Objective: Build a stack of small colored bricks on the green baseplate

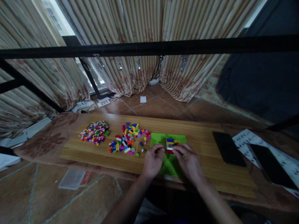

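A small structure of toy bricks point(170, 142), with blue, yellow, white and red parts, sits on a green baseplate point(168, 168). My right hand point(190, 161) is at its right side, thumb and forefinger closed on a white brick point(169, 148) at the near face. Whether that brick is joined to the structure I cannot tell. Just left of the structure, over the baseplate, my left hand point(152, 161) has its fingertips pinched together. Anything between them is too small to make out.
Loose mixed bricks point(127, 140) lie left of the baseplate on the wooden board point(93, 155). Farther left is a heap of tiny bricks point(94, 132). A black phone point(229, 148) and a second dark device point(272, 165) lie at the right. A black rail point(149, 48) crosses beyond.
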### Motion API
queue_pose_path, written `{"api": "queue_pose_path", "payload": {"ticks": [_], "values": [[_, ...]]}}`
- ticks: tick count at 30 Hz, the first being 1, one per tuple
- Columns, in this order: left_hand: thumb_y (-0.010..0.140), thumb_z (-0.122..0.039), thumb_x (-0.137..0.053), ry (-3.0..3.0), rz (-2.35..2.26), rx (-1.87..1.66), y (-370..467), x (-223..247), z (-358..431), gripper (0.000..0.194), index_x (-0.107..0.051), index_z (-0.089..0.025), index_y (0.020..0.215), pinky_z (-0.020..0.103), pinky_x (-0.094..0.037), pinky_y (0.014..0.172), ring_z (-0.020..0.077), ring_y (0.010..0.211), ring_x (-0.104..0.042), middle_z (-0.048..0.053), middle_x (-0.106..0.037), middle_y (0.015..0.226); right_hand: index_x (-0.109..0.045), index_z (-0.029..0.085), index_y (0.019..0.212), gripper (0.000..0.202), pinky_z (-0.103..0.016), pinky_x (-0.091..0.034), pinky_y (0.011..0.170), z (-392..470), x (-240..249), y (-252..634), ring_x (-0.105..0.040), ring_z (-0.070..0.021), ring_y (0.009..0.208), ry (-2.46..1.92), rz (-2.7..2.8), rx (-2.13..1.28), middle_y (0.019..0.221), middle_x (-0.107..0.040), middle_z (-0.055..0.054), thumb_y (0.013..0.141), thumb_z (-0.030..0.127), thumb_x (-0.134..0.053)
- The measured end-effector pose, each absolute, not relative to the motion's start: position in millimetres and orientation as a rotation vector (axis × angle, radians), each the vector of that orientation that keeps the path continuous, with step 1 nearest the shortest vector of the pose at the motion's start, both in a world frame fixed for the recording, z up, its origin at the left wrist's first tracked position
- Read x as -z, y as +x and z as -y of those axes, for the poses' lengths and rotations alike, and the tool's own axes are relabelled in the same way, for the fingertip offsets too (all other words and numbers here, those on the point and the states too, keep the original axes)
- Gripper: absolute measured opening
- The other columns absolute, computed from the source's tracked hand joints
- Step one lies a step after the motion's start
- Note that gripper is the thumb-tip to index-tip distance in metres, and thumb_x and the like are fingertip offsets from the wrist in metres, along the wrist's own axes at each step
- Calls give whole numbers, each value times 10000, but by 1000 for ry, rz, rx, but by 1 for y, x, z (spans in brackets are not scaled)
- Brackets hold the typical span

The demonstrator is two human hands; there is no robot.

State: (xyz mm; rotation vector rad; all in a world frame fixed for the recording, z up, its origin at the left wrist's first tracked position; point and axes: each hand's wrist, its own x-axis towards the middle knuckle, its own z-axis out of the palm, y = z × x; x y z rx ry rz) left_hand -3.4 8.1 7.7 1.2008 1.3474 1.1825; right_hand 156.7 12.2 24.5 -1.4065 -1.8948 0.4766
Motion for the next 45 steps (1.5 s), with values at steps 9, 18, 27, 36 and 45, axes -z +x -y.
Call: {"api": "queue_pose_path", "payload": {"ticks": [9,18,27,36,45], "values": [[802,-258,-567,1215,-1374,-1157,11,-1,-39,151,-670,-169,865,241,-489,658,141,729,-631,25,-690,800,-716,250,886,229,-310,-488,762,-37,-10,161,-609,-180,832,-1411,1927,-340,917,-639,-43,897,319,-497],[767,-226,-599,1234,-1465,-1118,15,-6,-43,129,-684,-160,838,246,-484,652,132,676,-611,25,-691,759,-716,246,935,227,-335,-497,769,-38,-5,165,-622,-192,833,-1451,1782,-434,911,-660,-51,856,372,-546],[790,-280,-573,1194,-1450,-1119,15,-6,-44,167,-685,-166,837,243,-478,602,136,638,-613,19,-686,719,-711,196,920,324,-360,-488,779,-47,-10,166,-619,-214,851,-1531,1611,-497,915,-677,-84,849,446,-518],[796,-298,-578,1269,-1504,-1110,15,-1,-47,182,-691,-160,835,237,-455,601,131,634,-600,21,-690,729,-710,203,939,302,-387,-473,843,-52,-5,159,-602,-227,912,-1560,1680,-445,948,-659,-85,836,435,-546],[772,-239,-587,1241,-1517,-1121,18,-2,-50,139,-699,-165,808,241,-468,617,134,654,-616,23,-701,740,-711,208,926,277,-369,-483,819,-51,-2,157,-604,-218,887,-1515,1675,-425,939,-647,-83,853,418,-546]]}}
